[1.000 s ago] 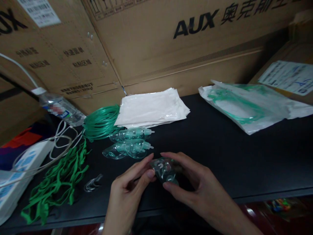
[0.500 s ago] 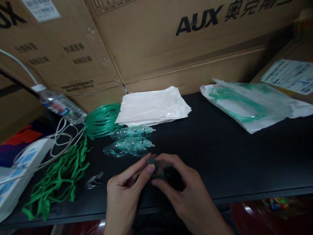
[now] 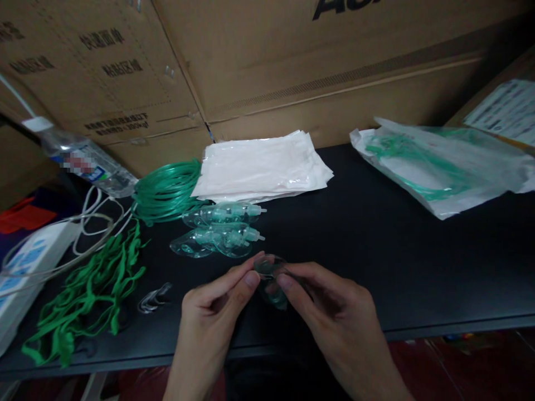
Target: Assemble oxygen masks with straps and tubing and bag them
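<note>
Cardboard boxes [image 3: 292, 61] stand behind the black table [image 3: 418, 250]. At lower centre of the frame, the left hand [image 3: 209, 312] and the right hand [image 3: 334, 317] both pinch a clear mask [image 3: 271, 281]. Compared with a moment ago, the mask now shows more between the fingertips, slightly higher.

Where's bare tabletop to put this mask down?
Widest bare stretch of black table: between the white pouch stack and the bagged tubing, right of your right hand. Left is crowded: spare masks, green tubing coil, green straps.
</note>
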`<state>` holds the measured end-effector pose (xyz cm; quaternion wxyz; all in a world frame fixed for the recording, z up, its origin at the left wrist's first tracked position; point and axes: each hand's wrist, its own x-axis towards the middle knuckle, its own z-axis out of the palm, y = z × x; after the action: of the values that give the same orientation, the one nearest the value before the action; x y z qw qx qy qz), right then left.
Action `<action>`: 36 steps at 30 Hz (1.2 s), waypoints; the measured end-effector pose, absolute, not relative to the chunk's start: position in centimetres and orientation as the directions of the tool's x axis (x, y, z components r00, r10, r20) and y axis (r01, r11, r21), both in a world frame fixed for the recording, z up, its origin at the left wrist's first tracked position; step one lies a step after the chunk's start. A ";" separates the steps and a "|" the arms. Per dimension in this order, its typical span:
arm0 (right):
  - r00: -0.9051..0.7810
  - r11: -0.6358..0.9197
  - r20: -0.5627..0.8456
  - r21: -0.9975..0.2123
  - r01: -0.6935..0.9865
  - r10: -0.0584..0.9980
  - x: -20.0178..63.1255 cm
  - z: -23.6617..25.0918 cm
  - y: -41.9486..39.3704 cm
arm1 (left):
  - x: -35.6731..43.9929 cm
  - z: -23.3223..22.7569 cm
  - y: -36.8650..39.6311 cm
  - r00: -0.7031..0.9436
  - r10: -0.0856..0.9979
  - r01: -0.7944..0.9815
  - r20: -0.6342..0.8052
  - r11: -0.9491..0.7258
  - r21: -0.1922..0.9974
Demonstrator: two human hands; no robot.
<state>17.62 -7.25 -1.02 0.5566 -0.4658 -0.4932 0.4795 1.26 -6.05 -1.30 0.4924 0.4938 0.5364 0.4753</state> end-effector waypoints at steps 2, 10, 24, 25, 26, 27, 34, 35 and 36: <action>0.106 0.134 0.125 -0.988 -0.083 0.986 17.4 -1.2 -7.3 | 1.3 -1.3 -6.0 -0.017 0.999 0.060 -0.040 0.041 0.997; 0.232 0.324 0.333 -0.943 0.073 0.914 16.7 -1.9 -8.1 | 2.0 -0.7 -6.1 -0.055 0.995 0.131 0.078 -0.071 0.989; 0.119 0.453 0.468 -0.882 0.132 0.876 17.0 -2.6 -8.3 | 2.1 -1.5 -6.7 -0.136 0.978 0.223 0.158 -0.126 0.967; 0.111 0.448 0.461 -0.885 0.127 0.880 17.1 -2.5 -8.2 | 2.0 -1.5 -6.8 -0.143 0.976 0.239 0.162 -0.125 0.963; 0.097 0.434 0.445 -0.893 0.121 0.890 17.2 -2.4 -8.1 | 1.9 -1.6 -6.8 -0.149 0.975 0.254 0.164 -0.122 0.960; 0.082 0.415 0.425 -0.903 0.114 0.901 17.3 -2.3 -8.1 | 1.8 -1.6 -6.9 -0.153 0.975 0.263 0.162 -0.118 0.958; -0.015 0.234 0.235 -0.971 -0.048 0.972 18.1 -1.1 -7.6 | 1.9 -1.5 -6.9 -0.185 0.978 0.180 0.095 -0.062 0.982; -0.030 0.202 0.204 -0.977 -0.069 0.979 18.2 -1.0 -7.5 | 1.9 -1.5 -6.9 -0.197 0.977 0.160 0.077 -0.046 0.986; -0.046 0.171 0.176 -0.981 -0.092 0.983 18.3 -0.9 -7.4 | 1.9 -1.4 -6.9 -0.202 0.978 0.142 0.057 -0.028 0.989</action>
<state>18.27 -7.39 -0.91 0.5495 -0.4182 -0.5327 0.4893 1.92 -6.87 -1.44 0.3988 0.4896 0.5716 0.5239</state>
